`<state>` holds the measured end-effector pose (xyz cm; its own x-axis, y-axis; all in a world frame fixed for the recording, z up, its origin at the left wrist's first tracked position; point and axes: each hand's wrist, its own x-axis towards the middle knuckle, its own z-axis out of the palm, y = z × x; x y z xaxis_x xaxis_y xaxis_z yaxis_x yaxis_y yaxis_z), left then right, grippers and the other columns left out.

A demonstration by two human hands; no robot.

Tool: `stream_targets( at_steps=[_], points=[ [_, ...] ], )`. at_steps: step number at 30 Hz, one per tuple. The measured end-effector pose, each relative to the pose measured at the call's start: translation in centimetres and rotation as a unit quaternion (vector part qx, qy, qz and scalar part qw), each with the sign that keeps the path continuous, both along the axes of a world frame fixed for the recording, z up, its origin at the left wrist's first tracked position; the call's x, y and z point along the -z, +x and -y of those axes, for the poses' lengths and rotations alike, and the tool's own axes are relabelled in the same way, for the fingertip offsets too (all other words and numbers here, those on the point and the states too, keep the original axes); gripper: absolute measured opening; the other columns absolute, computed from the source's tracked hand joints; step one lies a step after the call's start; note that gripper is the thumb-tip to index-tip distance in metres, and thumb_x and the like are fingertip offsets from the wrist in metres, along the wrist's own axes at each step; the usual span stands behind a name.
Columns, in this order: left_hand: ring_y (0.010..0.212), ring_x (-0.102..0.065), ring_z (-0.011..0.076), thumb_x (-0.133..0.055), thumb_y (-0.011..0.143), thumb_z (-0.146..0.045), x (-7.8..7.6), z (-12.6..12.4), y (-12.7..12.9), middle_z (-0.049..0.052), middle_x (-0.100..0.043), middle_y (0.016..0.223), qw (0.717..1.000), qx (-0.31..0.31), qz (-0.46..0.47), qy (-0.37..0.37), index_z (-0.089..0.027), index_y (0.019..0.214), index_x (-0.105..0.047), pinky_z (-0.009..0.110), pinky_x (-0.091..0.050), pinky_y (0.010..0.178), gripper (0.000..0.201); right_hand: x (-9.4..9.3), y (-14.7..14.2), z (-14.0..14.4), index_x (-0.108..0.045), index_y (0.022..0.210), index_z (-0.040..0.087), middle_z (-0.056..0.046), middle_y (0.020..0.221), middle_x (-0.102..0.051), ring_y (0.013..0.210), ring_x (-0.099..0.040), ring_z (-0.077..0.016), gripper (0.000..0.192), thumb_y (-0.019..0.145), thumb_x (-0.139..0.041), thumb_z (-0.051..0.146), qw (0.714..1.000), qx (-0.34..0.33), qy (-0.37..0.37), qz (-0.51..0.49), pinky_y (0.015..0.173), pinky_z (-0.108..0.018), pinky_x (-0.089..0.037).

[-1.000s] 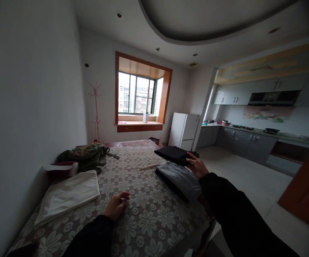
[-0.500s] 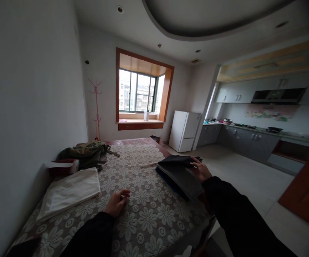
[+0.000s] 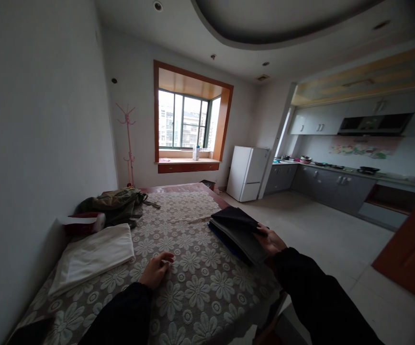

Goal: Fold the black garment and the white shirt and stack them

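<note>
A small stack of dark folded clothes (image 3: 241,232), black on top with grey and a blue edge below, lies at the right edge of the table. My right hand (image 3: 270,239) grips the near right side of the black folded garment (image 3: 234,219), its thumb and fingers at the fabric's edge. On the flowered tablecloth (image 3: 196,290) rests my left hand (image 3: 156,269), loosely curved with nothing in it. Left of that hand is a folded white cloth (image 3: 94,258).
Along the left wall sit an olive backpack (image 3: 116,206) and a red holder with a white roll (image 3: 85,223). A pink coat stand (image 3: 128,143) is behind the table. Farther off are a white fridge (image 3: 246,172) and kitchen counters (image 3: 336,187). A wooden door (image 3: 408,258) stands at right.
My right hand has shifted slightly down at the garment's side, and the bit of black fabric that stuck out past its fingers no longer shows. My left hand stays put.
</note>
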<state>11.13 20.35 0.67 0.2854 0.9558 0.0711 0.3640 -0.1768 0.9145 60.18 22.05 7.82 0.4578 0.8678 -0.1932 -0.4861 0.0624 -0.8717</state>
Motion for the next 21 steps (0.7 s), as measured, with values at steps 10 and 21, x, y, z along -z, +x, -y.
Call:
stream_targets(
  at_steps=[10, 21],
  points=[
    [0.057, -0.057, 0.0145, -0.051, 0.08, -0.032, -0.1, 0.2, 0.0, 0.001, -0.066, 0.073, 0.999, -0.029, -0.034, -0.016, -0.021, 0.115, -0.071, 0.026, -0.048, 0.056, 0.042, 0.9, -1.6, 0.2, -0.062, 0.121, 0.024, -0.002, 0.096, -0.075, 0.071, -0.076, -0.0165, 0.047, 0.078, -0.072, 0.012, 0.999, 0.042, -0.012, -0.021, 0.074, -0.028, -0.068],
    [0.057, -0.057, 0.0132, -0.049, 0.081, -0.03, -0.3, 0.4, 0.0, 0.001, -0.067, 0.076, 0.999, -0.026, -0.044, -0.009, -0.021, 0.12, -0.068, 0.024, -0.048, 0.058, 0.044, 0.3, 0.4, 2.8, -0.073, 0.116, 0.023, -0.002, 0.083, -0.077, 0.061, -0.072, -0.0175, 0.051, 0.07, -0.07, 0.0, 0.998, -0.019, -0.016, 0.06, 0.058, -0.025, -0.065]
  ],
)
